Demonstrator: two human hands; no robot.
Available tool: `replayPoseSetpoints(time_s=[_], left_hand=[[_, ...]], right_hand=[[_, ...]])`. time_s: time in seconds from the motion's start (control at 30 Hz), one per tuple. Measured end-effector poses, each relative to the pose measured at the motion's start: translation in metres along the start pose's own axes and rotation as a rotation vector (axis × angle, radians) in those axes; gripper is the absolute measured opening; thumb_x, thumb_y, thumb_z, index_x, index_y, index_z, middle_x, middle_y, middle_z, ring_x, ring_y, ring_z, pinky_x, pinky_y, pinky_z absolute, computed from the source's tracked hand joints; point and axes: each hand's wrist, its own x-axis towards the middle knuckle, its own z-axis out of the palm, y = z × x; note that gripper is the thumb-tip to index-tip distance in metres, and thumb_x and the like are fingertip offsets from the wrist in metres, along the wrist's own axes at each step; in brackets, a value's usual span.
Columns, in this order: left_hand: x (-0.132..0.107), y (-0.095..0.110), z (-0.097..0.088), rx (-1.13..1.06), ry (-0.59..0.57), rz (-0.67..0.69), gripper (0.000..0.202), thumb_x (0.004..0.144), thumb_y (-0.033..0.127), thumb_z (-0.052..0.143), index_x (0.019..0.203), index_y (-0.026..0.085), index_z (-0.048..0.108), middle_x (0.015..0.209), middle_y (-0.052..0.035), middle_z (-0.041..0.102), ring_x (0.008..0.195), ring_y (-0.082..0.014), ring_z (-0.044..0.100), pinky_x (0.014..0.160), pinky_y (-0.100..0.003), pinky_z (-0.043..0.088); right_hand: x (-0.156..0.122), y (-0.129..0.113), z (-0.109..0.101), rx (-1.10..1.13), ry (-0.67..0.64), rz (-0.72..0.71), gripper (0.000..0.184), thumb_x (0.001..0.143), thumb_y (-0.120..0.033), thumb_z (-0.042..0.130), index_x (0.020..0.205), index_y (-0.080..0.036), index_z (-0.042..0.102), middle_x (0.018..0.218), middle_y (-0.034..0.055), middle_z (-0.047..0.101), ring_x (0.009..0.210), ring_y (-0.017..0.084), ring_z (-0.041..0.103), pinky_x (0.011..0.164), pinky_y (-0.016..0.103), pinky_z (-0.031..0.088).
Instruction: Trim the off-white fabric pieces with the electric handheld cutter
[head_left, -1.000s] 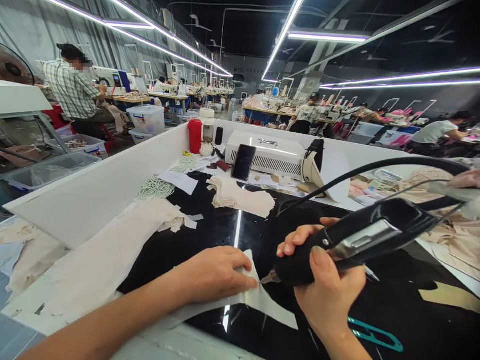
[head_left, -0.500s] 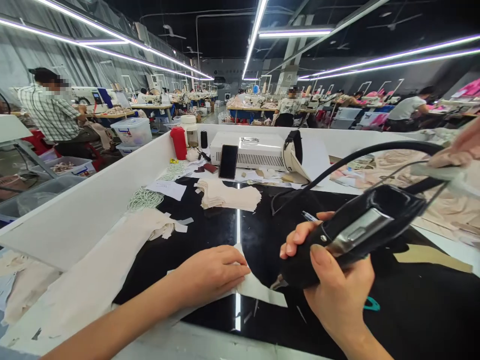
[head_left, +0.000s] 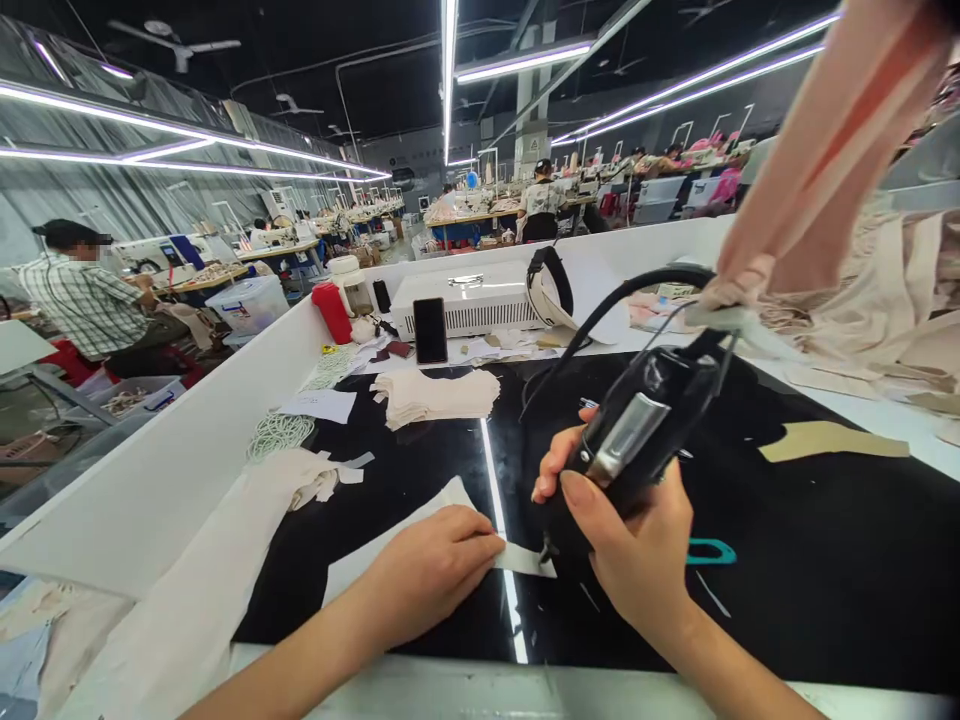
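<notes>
My left hand [head_left: 439,560] lies palm down over a white fabric piece [head_left: 401,540], its fingers together and pressing the cloth onto the black table top [head_left: 780,590]. A narrow end of that piece sticks out to the right of my fingertips. My right hand [head_left: 637,540] is wrapped around a black corded electric hand tool [head_left: 637,415] with a silver metal lever on its body. The tool's small tip points down and is at the narrow end of the fabric; whether it touches is unclear. A teal flat loop [head_left: 712,551] rests right of my right wrist.
Beyond my hands lies a stack of cream fabric pieces [head_left: 435,397], with a phone [head_left: 430,332] behind it. Long cream cloth [head_left: 202,560] drapes at left near green cord [head_left: 279,436]. The tool's cable [head_left: 630,290] hangs near pink cloth [head_left: 810,170]. A tan piece [head_left: 832,441] lies at right.
My view has shifted. The tool in my right hand has come closer to my left hand, and its tip is now at the fabric's narrow end. The fabric has turned under my left hand.
</notes>
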Motion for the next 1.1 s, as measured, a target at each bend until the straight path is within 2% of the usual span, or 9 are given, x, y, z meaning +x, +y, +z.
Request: replayPoseSetpoints(time_s=[0.23,0.63,0.9,1.1], left_hand=[[-0.004,-0.002,-0.002,-0.013,-0.02,-0.044,0.024,0.11,0.017,0.047,0.123,0.018,0.067,0.115,-0.0092,0.068,0.106,-0.0214,0.067,0.093,-0.033,0.059],[-0.011,-0.001,0.004,-0.021,0.001,-0.053,0.028,0.109,0.018,0.049,0.131,0.023,0.065,0.121,-0.0105,0.067,0.107,-0.0223,0.067,0.092,-0.034,0.06],[-0.015,0.001,0.005,-0.022,0.007,-0.057,0.029,0.11,0.019,0.048,0.135,0.024,0.063,0.124,-0.0101,0.065,0.111,-0.0218,0.066,0.095,-0.033,0.059],[-0.014,0.003,0.007,-0.015,-0.01,-0.073,0.028,0.108,0.017,0.05,0.131,0.023,0.065,0.124,-0.0109,0.062,0.107,-0.0227,0.065,0.091,-0.032,0.059]], right_hand=[[0.006,0.005,0.001,-0.101,-0.013,-0.027,0.029,0.087,-0.033,0.08,0.107,-0.029,0.058,0.081,-0.0047,0.069,0.06,0.014,0.064,0.06,0.032,0.059],[0.004,0.004,0.0,-0.081,-0.016,-0.014,0.032,0.086,-0.034,0.08,0.11,-0.029,0.058,0.081,-0.0046,0.069,0.061,0.015,0.065,0.06,0.032,0.059],[0.013,0.008,0.021,0.02,0.019,0.028,0.038,0.084,-0.032,0.08,0.112,-0.029,0.055,0.08,-0.0059,0.069,0.058,0.015,0.064,0.056,0.031,0.059],[0.012,0.016,0.03,0.026,-0.008,0.043,0.036,0.085,-0.035,0.08,0.11,-0.029,0.056,0.079,-0.0062,0.068,0.059,0.014,0.063,0.056,0.03,0.058]])
